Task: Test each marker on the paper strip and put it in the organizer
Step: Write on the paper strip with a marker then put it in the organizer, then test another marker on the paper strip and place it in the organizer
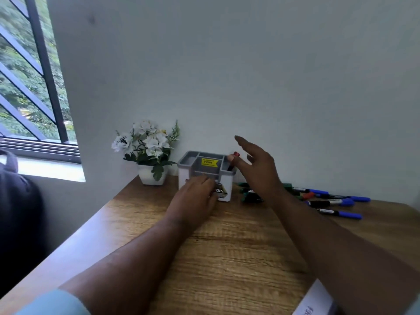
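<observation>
left hand (195,196) fingers curled, bracing organizer (205,176) at tabletop far edge | right hand (256,169) fingers spread, empty | red marker (234,160) in right slot | risk: withdrawing hand clips it, tips it out

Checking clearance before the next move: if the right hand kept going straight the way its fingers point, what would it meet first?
Probably the white wall. The right hand, open, points up and back past the red-capped marker standing in the organizer; depth is unclear.
</observation>
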